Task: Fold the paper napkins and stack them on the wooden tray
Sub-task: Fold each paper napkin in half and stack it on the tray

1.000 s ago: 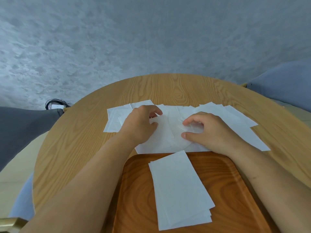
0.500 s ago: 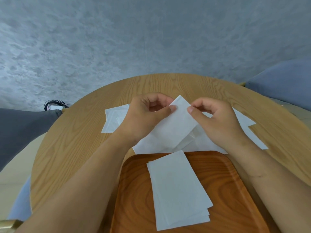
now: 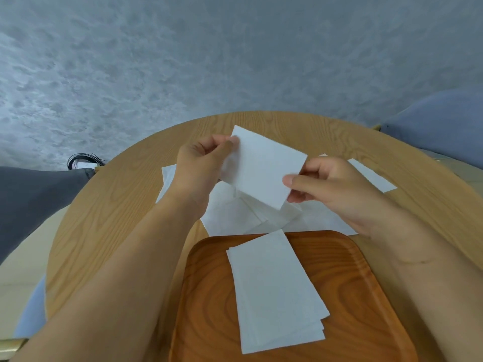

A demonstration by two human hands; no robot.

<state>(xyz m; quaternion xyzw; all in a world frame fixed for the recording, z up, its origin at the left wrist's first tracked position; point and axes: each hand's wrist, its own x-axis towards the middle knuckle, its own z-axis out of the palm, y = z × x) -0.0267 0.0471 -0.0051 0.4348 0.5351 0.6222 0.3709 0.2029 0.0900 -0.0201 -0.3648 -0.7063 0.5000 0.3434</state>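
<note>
A white paper napkin hangs in the air above the table, held by both hands. My left hand pinches its upper left corner. My right hand pinches its lower right edge. Under it, several unfolded napkins lie spread on the round wooden table. The wooden tray sits at the near edge and bears a stack of folded napkins.
A grey cushion or seat lies to the left, with a coiled black cable beside it. A blue-grey chair stands at the right. A grey textured wall rises behind the table.
Both hands took one napkin from the spread pile and lifted it off the table. It now hangs higher and flatter between my fingers than half a second ago.
</note>
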